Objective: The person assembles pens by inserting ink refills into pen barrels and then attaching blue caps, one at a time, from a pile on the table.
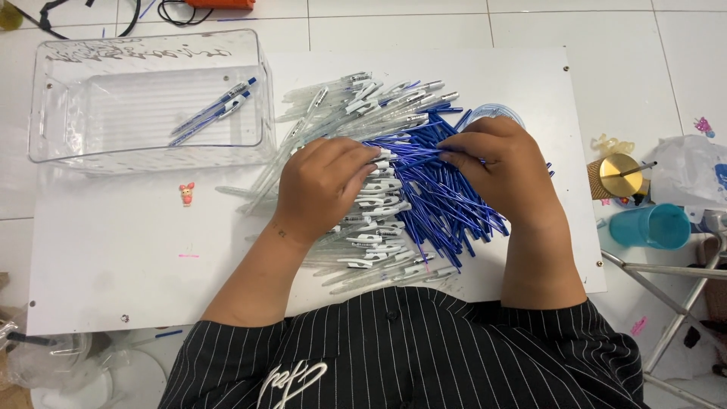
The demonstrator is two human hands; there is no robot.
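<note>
While a clear plastic bin (53,113) sits at the white bench's (113,257) far left corner, light, slippery pen barrels (363,227) and thin, bendy blue refills (443,201) heap mid-bench; left hand (322,185) and right hand (503,163) pinch one refill best taken mid-length.

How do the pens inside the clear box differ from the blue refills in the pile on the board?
The pens in the clear box are few and assembled, with clear barrels and white clips. The blue refills are many, bare thin blue sticks, heaped loosely under the right hand. The pens lie apart from both hands; the refills are being handled. Both show blue.
</note>
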